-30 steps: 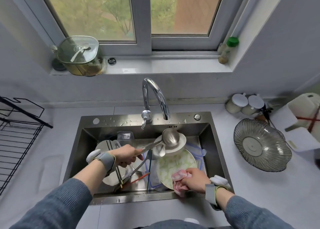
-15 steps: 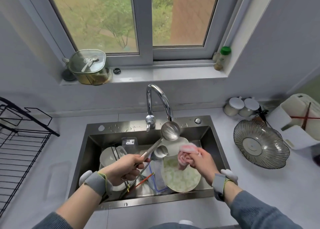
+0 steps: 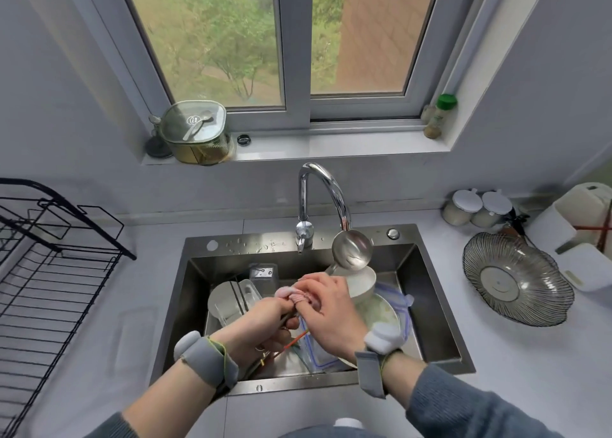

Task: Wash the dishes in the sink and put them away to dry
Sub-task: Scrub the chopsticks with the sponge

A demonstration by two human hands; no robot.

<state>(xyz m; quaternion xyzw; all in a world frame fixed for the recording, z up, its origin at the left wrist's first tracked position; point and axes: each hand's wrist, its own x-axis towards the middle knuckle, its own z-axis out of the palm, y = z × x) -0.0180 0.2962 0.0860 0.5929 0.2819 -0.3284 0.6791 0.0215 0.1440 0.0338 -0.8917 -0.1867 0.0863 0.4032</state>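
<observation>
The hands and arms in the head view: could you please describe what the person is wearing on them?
Both hands are bare. The left hand and right hand each have a grey fabric wrist strap carrying a rounded pale grey pod, with a thin yellow-green cord along the strap's edge. Both forearms end in blue-grey knit sleeves pushed back from the wrists.

A lidded glass container with a spoon on its lid sits on the windowsill at upper left; a green-capped bottle stands at its right end. Two white-lidded jars occupy the right counter.
</observation>
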